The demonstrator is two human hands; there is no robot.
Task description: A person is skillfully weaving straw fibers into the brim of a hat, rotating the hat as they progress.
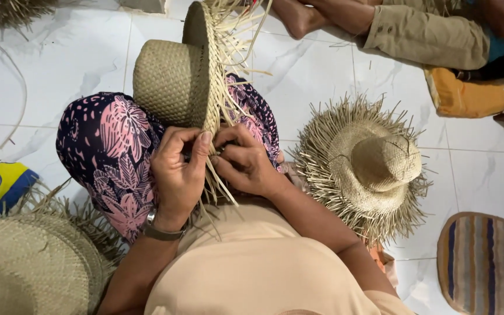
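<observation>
The straw hat [173, 81] stands on its edge on the person's knees, and the left hand [176, 172] and right hand [243, 163] both pinch its loose brim strips, so the weaving looks half done and needs careful tucking next.

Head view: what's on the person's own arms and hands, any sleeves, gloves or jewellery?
Both hands are bare, no gloves. The left hand has a grey-strapped wristwatch at the wrist. The right hand wears nothing visible. Both forearms are uncovered; a beige short-sleeved top ends at the upper arms.
</observation>
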